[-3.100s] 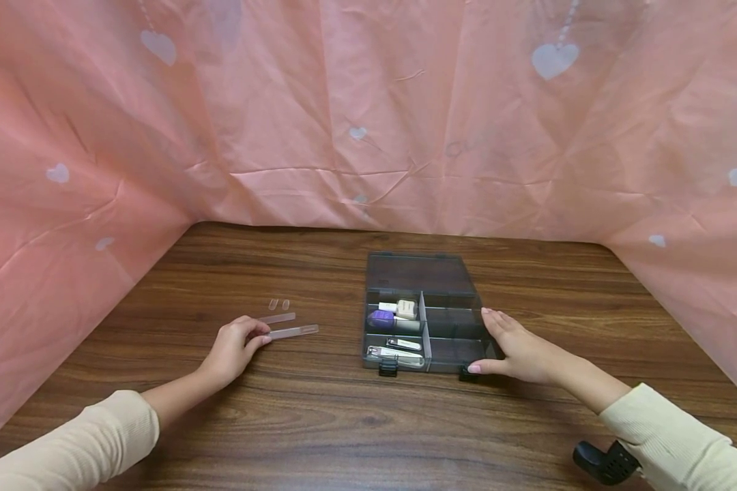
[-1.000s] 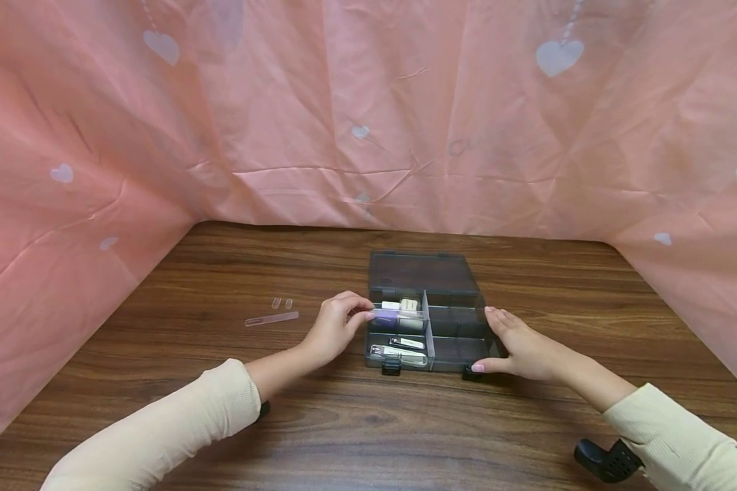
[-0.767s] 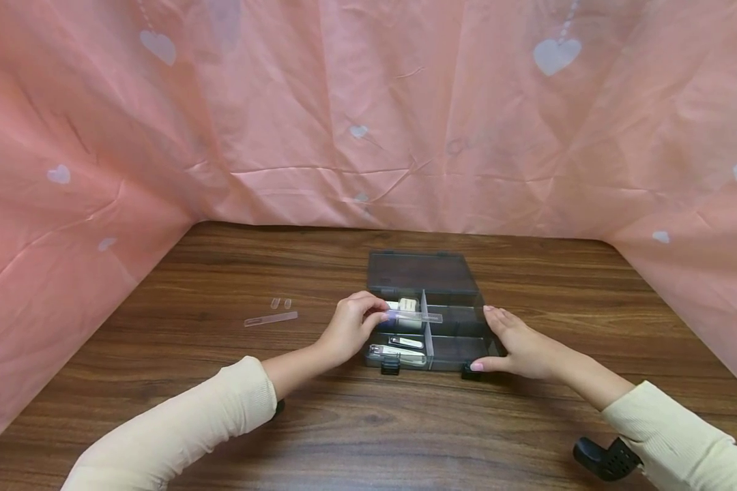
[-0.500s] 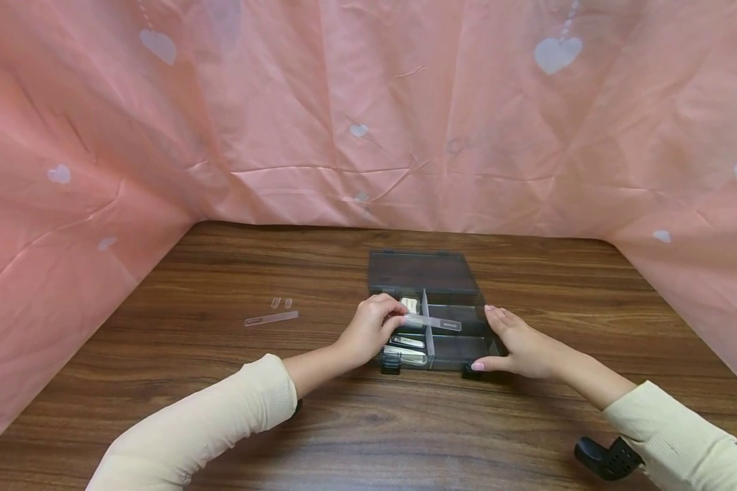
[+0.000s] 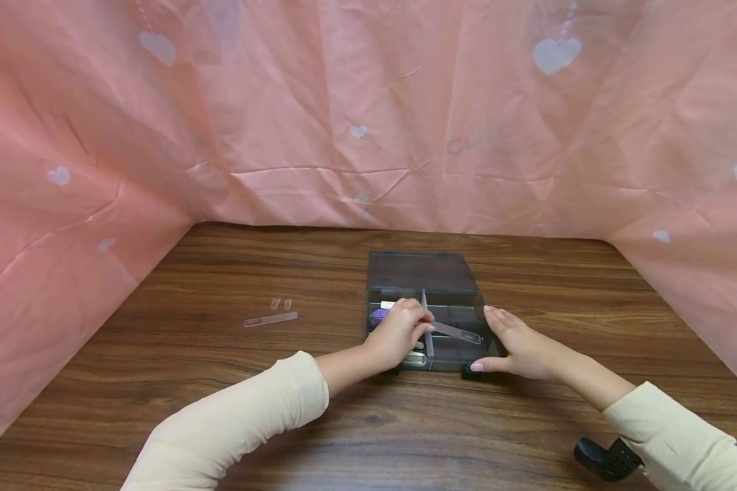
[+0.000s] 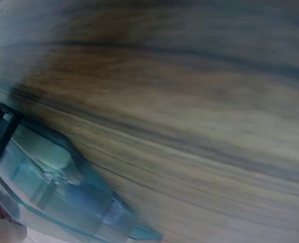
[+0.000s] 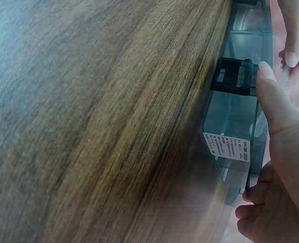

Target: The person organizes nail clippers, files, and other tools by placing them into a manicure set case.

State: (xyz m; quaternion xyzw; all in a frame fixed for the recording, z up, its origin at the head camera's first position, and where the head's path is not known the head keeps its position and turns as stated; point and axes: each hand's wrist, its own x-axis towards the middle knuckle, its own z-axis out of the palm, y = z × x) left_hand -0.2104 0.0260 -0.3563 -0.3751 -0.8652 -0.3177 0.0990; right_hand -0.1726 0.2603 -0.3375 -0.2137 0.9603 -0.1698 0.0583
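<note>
My left hand (image 5: 400, 332) pinches one end of a clear flat nail file (image 5: 457, 333). The file's free end slants over the right compartments of a smoky, see-through divider box (image 5: 417, 271) with its lid laid back. My right hand (image 5: 516, 348) grips the box's right side, thumb at the front latch (image 7: 233, 76) and fingers along the side wall. In the left part, a purple nail polish bottle (image 5: 378, 315) and a nail clipper (image 5: 414, 359) show partly behind my left hand. The left wrist view is blurred but shows the box's wall (image 6: 63, 187).
On the wooden table (image 5: 368, 436) left of the box lie another clear nail file (image 5: 270, 319) and two small clear pieces shaped like nail tips (image 5: 275, 303). A pink curtain (image 5: 368, 136) with hearts hangs round the table's back and sides.
My left hand picked up the nearer nail file from the table and carried it rightward, across the left compartments to the right ones. My right hand stays on the box.
</note>
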